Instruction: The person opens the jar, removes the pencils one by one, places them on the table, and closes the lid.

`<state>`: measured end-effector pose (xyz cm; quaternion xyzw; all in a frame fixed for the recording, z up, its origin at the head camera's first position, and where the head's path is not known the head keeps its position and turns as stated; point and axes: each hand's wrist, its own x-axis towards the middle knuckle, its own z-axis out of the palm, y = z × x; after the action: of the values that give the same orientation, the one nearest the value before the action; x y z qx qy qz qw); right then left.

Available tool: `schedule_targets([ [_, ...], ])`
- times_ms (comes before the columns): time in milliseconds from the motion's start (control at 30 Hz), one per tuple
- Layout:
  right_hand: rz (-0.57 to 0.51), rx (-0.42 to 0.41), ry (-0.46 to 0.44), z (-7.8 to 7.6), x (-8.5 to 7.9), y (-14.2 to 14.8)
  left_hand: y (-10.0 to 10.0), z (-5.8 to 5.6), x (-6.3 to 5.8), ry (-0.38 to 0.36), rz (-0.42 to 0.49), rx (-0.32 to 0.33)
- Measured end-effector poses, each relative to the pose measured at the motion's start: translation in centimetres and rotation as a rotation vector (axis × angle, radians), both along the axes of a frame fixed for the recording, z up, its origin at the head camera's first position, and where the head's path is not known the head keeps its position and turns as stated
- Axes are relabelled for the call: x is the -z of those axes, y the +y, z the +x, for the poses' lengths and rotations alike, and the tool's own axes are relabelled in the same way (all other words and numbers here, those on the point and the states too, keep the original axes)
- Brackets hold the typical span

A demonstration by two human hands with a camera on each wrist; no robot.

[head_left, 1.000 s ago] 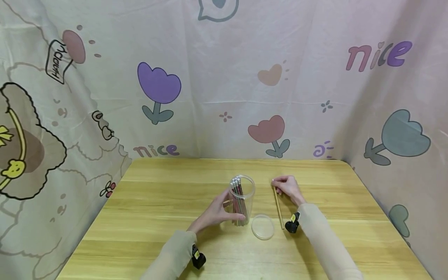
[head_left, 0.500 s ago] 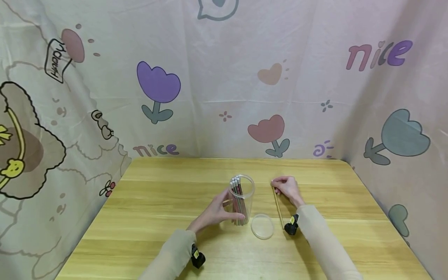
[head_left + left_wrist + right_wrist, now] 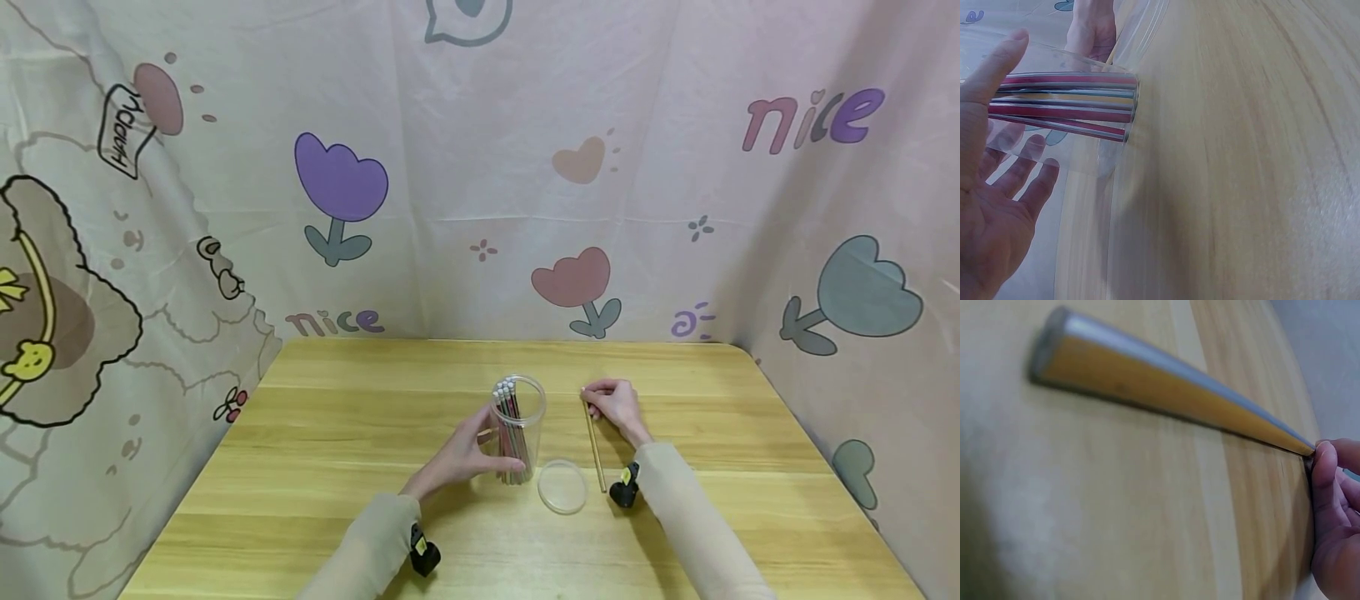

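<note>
From my remote feed I see the left hand [image 3: 461, 454] gripping the upright clear jar [image 3: 532, 432], thumb and fingers on either side, pencils [image 3: 511, 437] bunched inside, white ends up. Right hand [image 3: 615, 402] pinches the far end of a loose yellow pencil [image 3: 594, 443] on the tabletop [image 3: 315, 433] — round lid [image 3: 562, 487] lies flat between jar and pencil.

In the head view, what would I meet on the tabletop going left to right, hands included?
Left hand, clear container, round clear lid, yellow stick, right hand.
</note>
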<state>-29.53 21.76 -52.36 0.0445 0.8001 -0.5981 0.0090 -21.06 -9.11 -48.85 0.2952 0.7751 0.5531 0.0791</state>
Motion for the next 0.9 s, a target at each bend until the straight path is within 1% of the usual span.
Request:
schedule_targets([
  [133, 0.004, -0.001, 0.003, 0.1, 0.0, 0.1, 0.0, 0.1, -0.1, -0.002, 0.002, 0.002],
  [333, -0.02, 0.015, -0.006, 0.4, -0.1, 0.1, 0.0, 0.0, -0.1, -0.011, 0.0, -0.001],
  [600, -0.046, -0.021, 0.038, 0.6, -0.5, 0.6, 0.1, 0.0, -0.1, -0.012, -0.002, -0.005],
  [700, -0.068, -0.021, 0.052, 0.8, -1.2, 0.6, 0.1, 0.1, 0.0, -0.011, -0.005, -0.008],
  [767, -0.077, -0.023, 0.078, 0.9, -1.9, 0.4, 0.0, 0.1, 0.1, -0.01, -0.006, -0.009],
  [900, -0.067, -0.046, 0.167, 1.2, -3.7, 0.1, 0.0, 0.2, 0.0, -0.008, -0.007, -0.01],
])
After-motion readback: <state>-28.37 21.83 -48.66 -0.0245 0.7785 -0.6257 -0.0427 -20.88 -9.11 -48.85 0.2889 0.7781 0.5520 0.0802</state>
